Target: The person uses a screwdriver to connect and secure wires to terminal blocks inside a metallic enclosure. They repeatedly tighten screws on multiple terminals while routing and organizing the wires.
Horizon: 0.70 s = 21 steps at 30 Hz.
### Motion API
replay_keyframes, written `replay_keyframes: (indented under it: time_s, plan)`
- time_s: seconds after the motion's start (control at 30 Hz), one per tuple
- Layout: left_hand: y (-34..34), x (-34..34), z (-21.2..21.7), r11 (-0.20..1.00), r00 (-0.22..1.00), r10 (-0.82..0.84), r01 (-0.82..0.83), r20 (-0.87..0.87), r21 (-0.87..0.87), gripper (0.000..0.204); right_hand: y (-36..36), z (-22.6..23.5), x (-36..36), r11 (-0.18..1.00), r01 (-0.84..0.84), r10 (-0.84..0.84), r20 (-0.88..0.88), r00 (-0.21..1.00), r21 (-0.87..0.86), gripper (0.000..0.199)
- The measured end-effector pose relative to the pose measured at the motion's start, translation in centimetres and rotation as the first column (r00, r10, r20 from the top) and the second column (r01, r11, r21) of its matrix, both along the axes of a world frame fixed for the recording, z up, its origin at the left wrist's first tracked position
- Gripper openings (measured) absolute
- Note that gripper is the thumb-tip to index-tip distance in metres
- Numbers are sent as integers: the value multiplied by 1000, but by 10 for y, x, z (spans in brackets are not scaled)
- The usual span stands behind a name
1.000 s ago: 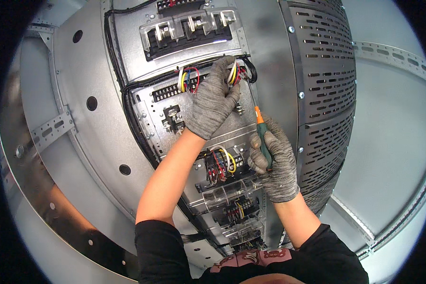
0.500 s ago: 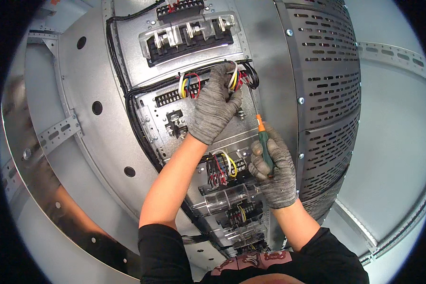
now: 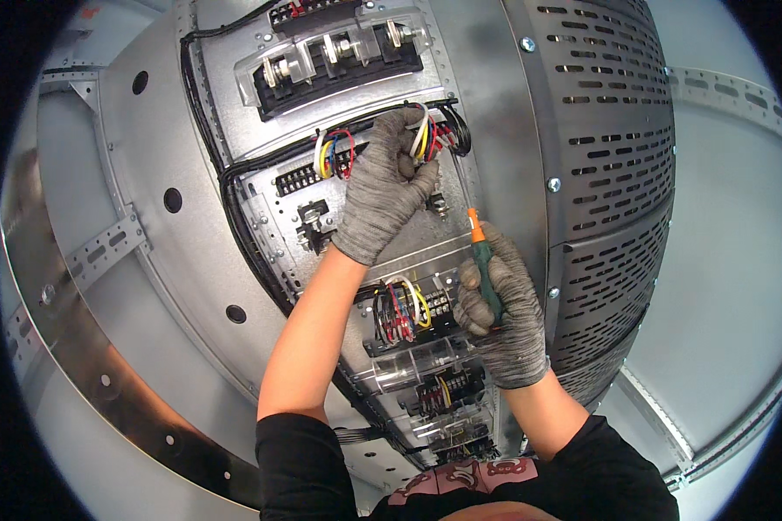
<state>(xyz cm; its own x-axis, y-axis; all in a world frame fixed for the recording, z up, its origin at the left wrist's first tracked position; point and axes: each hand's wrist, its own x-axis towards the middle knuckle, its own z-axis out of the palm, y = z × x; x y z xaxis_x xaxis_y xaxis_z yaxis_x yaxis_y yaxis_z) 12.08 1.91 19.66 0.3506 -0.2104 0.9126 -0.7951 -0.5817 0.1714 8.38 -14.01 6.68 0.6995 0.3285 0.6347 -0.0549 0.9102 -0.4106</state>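
Note:
My left hand [image 3: 378, 195], in a grey knitted glove, is closed at the right end of a black terminal block [image 3: 299, 180]. Its fingertips pinch among a bundle of white, yellow and red wires [image 3: 421, 141]. My gloved right hand [image 3: 511, 326] is wrapped around the green and orange handle of a screwdriver [image 3: 485, 271]. The thin shaft runs up toward the red-sleeved wire ends [image 3: 446, 135] at that block. Whether the tip sits in a screw cannot be made out. A second looped wire group [image 3: 332, 156] stands left of my left hand.
Above is a black fuse or busbar base [image 3: 343, 74] under a clear cover. Below my hands sits another wired terminal block [image 3: 408, 311]. A black cable harness [image 3: 228, 187] runs down the panel's left side. Slotted metal covers [image 3: 613, 156] rise on the right.
The view has shifted slightly, so the upper panel appears a little further left. Both hands keep nearly the same hold, the screwdriver still pointing at the right end of the block.

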Motion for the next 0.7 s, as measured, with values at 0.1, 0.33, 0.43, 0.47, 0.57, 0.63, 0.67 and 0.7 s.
replay_keyframes:
  time_s: [0.1, 0.33, 0.43, 0.47, 0.57, 0.63, 0.67, 0.7]
  plan:
    - [-1, 2, 0, 1000, 1000, -3, 4, 20, -12, 58, -1, -1, 1, 1000, -4, 4, 18, 1000, 9, 52]
    - [-2, 1, 1, 999, 999, 43, -43, -9, -20, 55, -3, -1, -7, 999, -28, 28, 7, 1000, -24, 51]
    - [-1, 1, 1, 998, 998, 65, -65, -26, -14, 56, -3, -2, -9, 999, -31, 31, -12, 999, -34, 48]
    - [-2, 0, 1, 997, 997, 69, -70, -25, -18, 56, -3, -2, -8, 999, -36, 36, -5, 999, -38, 47]
    - [-5, -3, 2, 997, 997, 68, -69, -27, -21, 57, -5, 0, -7, 998, -22, 22, 13, 1000, -54, 46]
    - [-4, -4, 3, 998, 998, 56, -57, -41, -14, 56, -5, 1, -8, 998, -11, 13, 24, 1000, -64, 46]
    - [-3, -2, 3, 998, 998, 56, -56, -9, -6, 57, -7, 1, -9, 998, -8, 10, 30, 1000, -68, 46]
    - [-1, 1, 3, 998, 998, 55, -55, 20, 6, 57, -8, 1, -9, 998, -4, 6, 32, 999, -69, 46]
